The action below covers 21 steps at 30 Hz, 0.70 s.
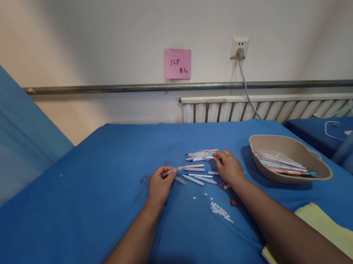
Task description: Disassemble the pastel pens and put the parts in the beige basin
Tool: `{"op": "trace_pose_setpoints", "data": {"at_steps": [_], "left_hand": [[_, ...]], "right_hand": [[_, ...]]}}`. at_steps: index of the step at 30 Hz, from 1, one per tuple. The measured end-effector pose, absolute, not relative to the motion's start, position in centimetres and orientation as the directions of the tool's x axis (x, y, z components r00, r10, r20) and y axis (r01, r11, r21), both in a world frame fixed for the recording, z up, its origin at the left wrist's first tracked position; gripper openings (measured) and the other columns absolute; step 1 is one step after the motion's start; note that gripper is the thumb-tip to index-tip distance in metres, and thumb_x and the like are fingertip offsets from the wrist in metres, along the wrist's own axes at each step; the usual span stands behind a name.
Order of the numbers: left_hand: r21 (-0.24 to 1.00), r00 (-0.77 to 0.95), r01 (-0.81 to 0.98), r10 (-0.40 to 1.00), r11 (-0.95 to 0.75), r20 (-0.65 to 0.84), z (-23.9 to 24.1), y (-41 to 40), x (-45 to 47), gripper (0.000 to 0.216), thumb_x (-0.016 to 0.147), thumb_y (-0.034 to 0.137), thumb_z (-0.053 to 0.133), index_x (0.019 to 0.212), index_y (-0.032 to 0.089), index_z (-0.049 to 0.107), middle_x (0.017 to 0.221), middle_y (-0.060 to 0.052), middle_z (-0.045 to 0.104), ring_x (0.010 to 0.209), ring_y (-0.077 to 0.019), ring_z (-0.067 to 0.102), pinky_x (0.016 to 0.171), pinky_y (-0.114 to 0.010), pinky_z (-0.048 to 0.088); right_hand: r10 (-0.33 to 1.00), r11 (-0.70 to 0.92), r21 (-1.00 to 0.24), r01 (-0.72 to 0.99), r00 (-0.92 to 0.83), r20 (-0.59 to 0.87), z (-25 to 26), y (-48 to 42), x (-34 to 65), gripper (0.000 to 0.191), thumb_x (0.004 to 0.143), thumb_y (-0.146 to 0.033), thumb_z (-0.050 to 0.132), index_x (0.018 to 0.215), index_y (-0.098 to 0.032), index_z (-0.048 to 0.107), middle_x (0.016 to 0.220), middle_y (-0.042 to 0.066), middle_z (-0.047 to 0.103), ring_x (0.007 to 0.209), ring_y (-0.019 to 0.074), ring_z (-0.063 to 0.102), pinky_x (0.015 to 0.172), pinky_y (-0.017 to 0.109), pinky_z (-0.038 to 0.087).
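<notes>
My left hand point(160, 186) is closed in a pinch around a slim, pale pen point(179, 168) with a dark end. My right hand point(229, 167) has its thumb and fingers pressed together at the light-blue end of a pen point(208, 157), at the near side of a row of slim pens point(200, 153). Between the hands lie several whitish pen barrels point(193, 180), roughly side by side. Closer to me is a small heap of little white pieces point(220, 210). A small brown-orange piece point(233, 202) sits beside my right forearm.
A beige basket point(325, 173) holding several pens stands at the right. Yellow cloth point(336, 231) lies under my right forearm. Blue sheeting point(92, 216) covers the surface. Behind are a radiator point(220, 111), a metal rail point(116, 87), a plugged-in socket point(239, 47) and a pink note point(178, 63).
</notes>
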<state>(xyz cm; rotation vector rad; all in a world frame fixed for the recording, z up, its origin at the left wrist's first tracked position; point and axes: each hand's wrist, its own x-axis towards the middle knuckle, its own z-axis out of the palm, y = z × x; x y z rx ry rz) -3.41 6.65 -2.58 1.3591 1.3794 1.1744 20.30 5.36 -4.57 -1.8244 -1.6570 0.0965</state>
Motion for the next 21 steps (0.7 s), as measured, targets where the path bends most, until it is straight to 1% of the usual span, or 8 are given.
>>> {"op": "trace_pose_setpoints", "data": {"at_steps": [5,11,15,21], "left_hand": [[0.979,-0.039,0.201,0.999,-0.018,0.027,-2.49,6.63,-3.39,0.036,0.06,0.046,0.069,0.077,0.015,0.063,0.064,0.0,0.063,0.06,-0.0147,0.055,0.054,-0.022,0.038],[0.976,-0.047,0.218,0.998,-0.019,0.03,-2.33,6.58,-3.41,0.037,0.058,0.047,0.069,0.076,0.015,0.064,0.065,-0.001,0.064,0.06,-0.0156,0.056,0.054,-0.023,0.039],[0.976,-0.042,0.217,0.999,-0.015,0.025,-2.27,6.57,-3.4,0.035,0.059,0.046,0.069,0.076,0.016,0.064,0.064,0.0,0.064,0.06,-0.0152,0.056,0.055,-0.023,0.039],[0.98,-0.039,0.201,0.999,-0.009,0.017,-2.43,6.69,-3.46,0.037,0.058,0.047,0.069,0.076,0.016,0.063,0.064,0.001,0.063,0.059,-0.0146,0.056,0.054,-0.023,0.038]], "right_hand": [[0.92,0.008,-0.499,0.867,0.189,0.344,-4.31,5.03,20.36,0.023,0.087,-0.022,0.045,0.098,-0.02,0.065,0.095,0.006,0.064,0.086,0.0165,0.058,0.076,0.025,0.041],[0.91,0.023,-0.516,0.856,0.196,0.366,-3.92,4.65,20.29,0.021,0.085,-0.023,0.046,0.093,-0.02,0.066,0.092,0.004,0.064,0.083,0.0167,0.058,0.073,0.025,0.041],[0.894,0.012,-0.529,0.848,0.228,0.386,-3.92,4.69,20.56,0.023,0.086,-0.022,0.045,0.095,-0.019,0.066,0.091,0.005,0.064,0.083,0.0166,0.058,0.074,0.026,0.04],[0.889,-0.035,-0.55,0.834,0.278,0.364,-4.26,5.0,21.05,0.023,0.086,-0.023,0.046,0.096,-0.019,0.066,0.092,0.005,0.063,0.082,0.0164,0.058,0.074,0.026,0.04]]}}
